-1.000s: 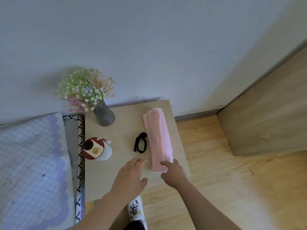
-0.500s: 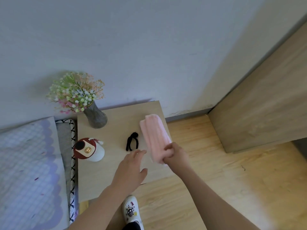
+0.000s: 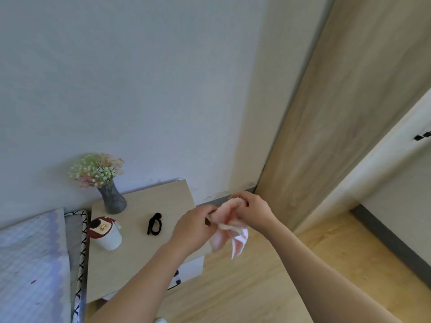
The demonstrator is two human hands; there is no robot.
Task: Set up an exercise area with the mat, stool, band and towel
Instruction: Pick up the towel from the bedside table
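Hidden or unclear: the fingertips of both hands are buried in the towel (image 3: pixel 229 231), so the exact pinch cannot be made out. The foot of the surface (image 3: pixel 140 248) is covered by the left forearm; a white front panel with a dark mark is partly seen below its 5 o'clock corner. A light-coloured shape at the bottom frame edge is cut off and cannot be identified. A small black fitting on the pale panel at 3 o'clock is cut by the frame.

Hands: the left hand (image 3: pixel 193 229) and the right hand (image 3: pixel 253 213) are both closed on the pink towel, which is held bunched in the air just off the 3 o'clock edge of the surface, two loose ends hanging below.

Edges and room: the surface is set against the wall at 12 o'clock and beside the bed (image 3: pixel 32 259) at 9 o'clock. Open wooden floor (image 3: pixel 268 283) is seen from 3 to 6 o'clock, bounded by a wooden door panel (image 3: pixel 338 117) at 1 o'clock.

Count: one towel; one black band (image 3: pixel 154 224), lying mid-surface, apart from the hands; one vase (image 3: pixel 112 198) with flowers at the 11 o'clock corner; one red-and-white container (image 3: pixel 105 232) at the 9 o'clock edge.
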